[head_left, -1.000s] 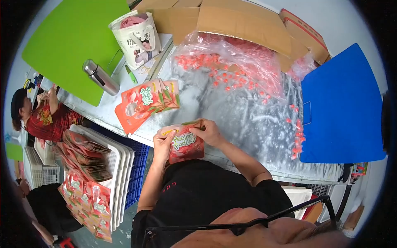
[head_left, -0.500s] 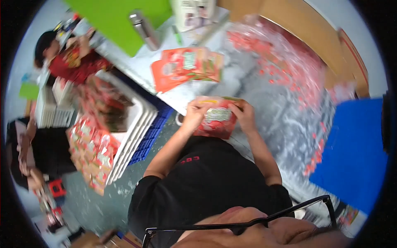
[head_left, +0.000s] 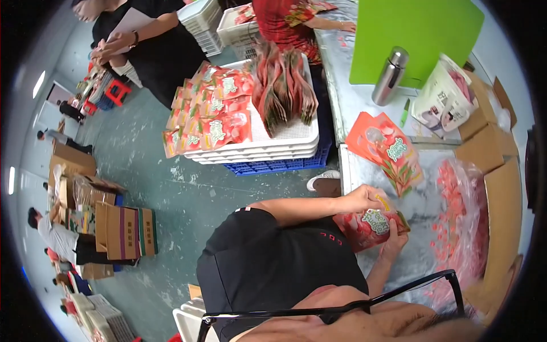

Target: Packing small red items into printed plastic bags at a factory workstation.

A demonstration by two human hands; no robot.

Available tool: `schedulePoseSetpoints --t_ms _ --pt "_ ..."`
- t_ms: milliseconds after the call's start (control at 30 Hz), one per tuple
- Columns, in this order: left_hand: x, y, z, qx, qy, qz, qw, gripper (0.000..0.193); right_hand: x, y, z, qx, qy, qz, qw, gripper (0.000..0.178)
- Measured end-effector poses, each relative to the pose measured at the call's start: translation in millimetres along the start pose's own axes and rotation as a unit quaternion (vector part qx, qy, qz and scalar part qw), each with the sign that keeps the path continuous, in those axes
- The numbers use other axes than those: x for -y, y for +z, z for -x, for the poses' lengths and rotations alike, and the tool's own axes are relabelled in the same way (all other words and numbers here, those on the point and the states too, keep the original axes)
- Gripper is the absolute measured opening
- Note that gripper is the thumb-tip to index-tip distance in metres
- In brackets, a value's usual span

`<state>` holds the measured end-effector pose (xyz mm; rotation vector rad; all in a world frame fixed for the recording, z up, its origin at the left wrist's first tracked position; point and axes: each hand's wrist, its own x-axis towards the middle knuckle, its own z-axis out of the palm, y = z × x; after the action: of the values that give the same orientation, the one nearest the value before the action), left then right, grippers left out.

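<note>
A red printed pouch [head_left: 364, 229] is held close to my body at the table's edge, its printed face up and tilted. The fingers of my left hand [head_left: 363, 200] pinch its top edge near one corner. My right hand [head_left: 394, 242] grips the opposite side, thumb on the front and the other fingers behind. Whether the pouch's mouth is open or sealed I cannot tell. Just beyond my hands, a fanned pile of flat red pouches [head_left: 387, 149] lies on the marble-patterned table [head_left: 424, 196].
Small red wrapped pieces [head_left: 450, 228] spill from clear plastic by a cardboard box [head_left: 501, 228]. A steel flask [head_left: 390, 77], green knife [head_left: 405, 113] and white bag [head_left: 444, 102] stand or lie behind. Stacked white trays [head_left: 273, 142] of pouches are at left; a co-worker [head_left: 154, 51] stands beyond.
My view has swung to the left, so the trays and co-workers take up more of it. Both hands keep hold of the pouch, which now appears lower and further right.
</note>
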<state>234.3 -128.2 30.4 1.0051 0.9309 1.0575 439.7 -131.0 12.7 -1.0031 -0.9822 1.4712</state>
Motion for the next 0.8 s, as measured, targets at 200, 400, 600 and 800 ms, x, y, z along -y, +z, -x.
schedulePoseSetpoints --t_ms 200,400,600,800 --pt "-2.3 -10.6 0.5 0.009 0.106 0.000 0.994 0.020 -7.7 9.5 -9.8 -0.004 -0.020 0.015 1.000 0.020" --pt "-2.1 -14.9 18.2 -0.066 0.101 0.013 0.993 0.022 -11.1 18.2 -26.2 0.058 -0.019 0.003 0.998 0.020" --pt "15.5 -22.0 24.0 -0.130 0.217 0.040 0.967 0.022 -16.8 40.8 -31.8 0.084 0.023 -0.021 0.996 0.018" --pt "-21.3 -26.6 65.4 -0.217 0.109 0.037 0.969 0.023 -24.7 36.6 -52.1 0.176 0.033 0.044 0.983 0.014"
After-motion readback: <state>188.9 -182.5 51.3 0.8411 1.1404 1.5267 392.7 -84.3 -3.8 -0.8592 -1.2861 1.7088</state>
